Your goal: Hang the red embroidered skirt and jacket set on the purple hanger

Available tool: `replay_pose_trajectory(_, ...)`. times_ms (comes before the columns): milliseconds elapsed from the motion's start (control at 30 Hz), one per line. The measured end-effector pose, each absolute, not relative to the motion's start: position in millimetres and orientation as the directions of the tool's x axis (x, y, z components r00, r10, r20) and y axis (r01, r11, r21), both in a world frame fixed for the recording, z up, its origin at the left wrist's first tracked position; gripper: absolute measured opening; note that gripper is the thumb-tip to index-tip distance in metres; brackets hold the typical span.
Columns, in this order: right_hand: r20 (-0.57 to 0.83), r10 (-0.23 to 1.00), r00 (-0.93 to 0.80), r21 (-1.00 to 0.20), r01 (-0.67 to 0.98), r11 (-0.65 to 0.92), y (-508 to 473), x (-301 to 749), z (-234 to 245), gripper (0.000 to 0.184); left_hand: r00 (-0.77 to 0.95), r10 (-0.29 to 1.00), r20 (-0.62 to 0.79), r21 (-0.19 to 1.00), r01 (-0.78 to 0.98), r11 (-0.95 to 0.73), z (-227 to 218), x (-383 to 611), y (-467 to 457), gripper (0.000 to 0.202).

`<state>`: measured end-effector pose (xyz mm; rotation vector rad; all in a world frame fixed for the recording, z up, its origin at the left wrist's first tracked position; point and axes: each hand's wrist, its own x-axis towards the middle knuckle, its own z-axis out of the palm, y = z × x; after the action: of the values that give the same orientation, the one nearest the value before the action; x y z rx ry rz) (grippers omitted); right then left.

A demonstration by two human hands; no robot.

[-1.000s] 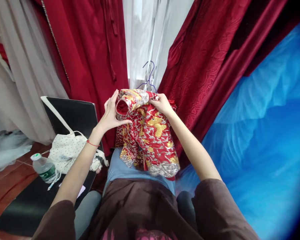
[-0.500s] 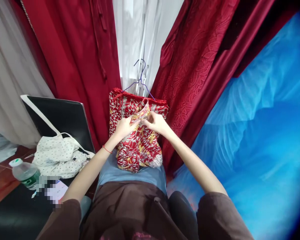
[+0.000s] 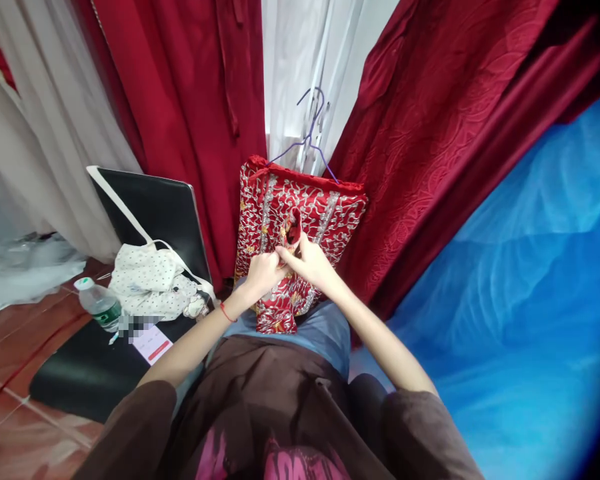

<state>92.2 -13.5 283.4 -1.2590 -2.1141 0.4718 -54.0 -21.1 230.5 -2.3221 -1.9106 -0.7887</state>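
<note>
Left hand (image 3: pixel 263 272): closed in a pinch on the front of the embroidered red jacket (image 3: pixel 300 220), low on its middle seam. A red string (image 3: pixel 225 312) circles the wrist.

Right hand (image 3: pixel 307 261): likewise pinched shut on the jacket's front, touching the left hand. The two meet at the centre opening just under the collar (image 3: pixel 293 227), a grip that looks suited to working a fastening, though the fastening itself is too small to make out.

Jacket: red with gold and silver embroidery, hung on a purple wire hanger (image 3: pixel 310 133). Its lower part is bunched on the person's lap, so the front stays near and slack enough for both hands to work on. What the hanger hooks onto is not visible.

Surroundings, outward: deep red drapes (image 3: pixel 190 100) to either side of the jacket, white sheer fabric (image 3: pixel 300 60) between them, and a blue plastic sheet (image 3: pixel 520 280) filling the person's right.

To the person's left: a black chair (image 3: pixel 145 213), bearing a white dotted cloth bag (image 3: pixel 153 280) whose strap trails over the backrest. A clear water bottle (image 3: pixel 99 305) lies beside the bag, pale green cap, green label, wording too small to read. A white card (image 3: pixel 153 343) with a red strip lies on the seat; its print is illegible, and the patch next to it is blurred out.

Floor: reddish tile (image 3: pixel 10 347).
</note>
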Motion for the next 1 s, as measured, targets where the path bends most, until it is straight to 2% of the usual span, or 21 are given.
replay_pose_trajectory(100, 0.383, 0.861, -0.335, -0.621, 0.597, 0.508, -35.7, 93.9, 247.7, 0.036, 0.16, 0.922, 0.352, 0.276, 0.924, -0.265, 211.6, -60.3, -37.8, 0.025)
replay_pose_trajectory(200, 0.416, 0.885, -0.209, -0.728, 0.507, 0.461, -39.0, 101.1, 222.7, 0.038, 0.225, 0.924, 0.309, 0.302, 0.898, -0.32, 206.2, -60.3, -44.1, 0.048)
replay_pose_trajectory(267, 0.435, 0.888, -0.149, -0.785, 0.421, 0.455, -32.7, 105.1, 214.1, 0.04, 0.244, 0.93, 0.275, 0.374, 0.864, -0.338, 204.8, -59.6, -42.7, 0.059)
replay_pose_trajectory(400, 0.441, 0.868, -0.228, -0.847, 0.217, 0.486, -16.1, 104.6, 205.0, 0.044, 0.136, 0.962, 0.235, 0.583, 0.773, -0.252, 194.6, -67.5, -30.1, 0.053)
replay_pose_trajectory(467, 0.439, 0.872, -0.215, -0.874, 0.122, 0.47, -8.5, 104.1, 200.9, 0.046, 0.055, 0.958, 0.282, 0.65, 0.724, -0.233, 187.7, -78.5, -20.9, 0.048)
replay_pose_trajectory(533, 0.45, 0.883, -0.132, -0.884, 0.077, 0.462, -1.7, 107.7, 197.8, 0.047, -0.021, 0.938, 0.346, 0.691, 0.682, -0.24, 183.7, -92.1, -12.5, 0.041)
replay_pose_trajectory(600, 0.475, 0.88, -0.013, -0.868, 0.157, 0.47, 2.5, 115.3, 197.9, 0.047, -0.066, 0.916, 0.396, 0.712, 0.653, -0.26, 184.7, -104.7, -7.0, 0.033)
replay_pose_trajectory(667, 0.516, 0.853, 0.081, -0.813, 0.359, 0.458, 2.1, 123.5, 201.6, 0.046, -0.088, 0.905, 0.417, 0.701, 0.665, -0.259, 190.2, -112.8, -6.1, 0.03)
replay_pose_trajectory(800, 0.513, 0.852, 0.108, -0.622, 0.731, 0.282, -10.3, 127.4, 214.2, 0.043, -0.121, 0.905, 0.408, 0.577, 0.803, -0.152, 205.9, -115.0, -15.8, 0.034)
replay_pose_trajectory(867, 0.463, 0.879, 0.113, -0.537, 0.825, 0.177, -17.5, 122.6, 218.8, 0.046, -0.118, 0.901, 0.417, 0.512, 0.85, -0.126, 212.8, -114.4, -22.1, 0.035)
replay_pose_trajectory(1000, 0.402, 0.906, 0.133, -0.405, 0.913, 0.045, -24.9, 112.1, 223.3, 0.065, -0.126, 0.865, 0.486, 0.422, 0.901, -0.105, 228.1, -119.7, -32.3, 0.033)
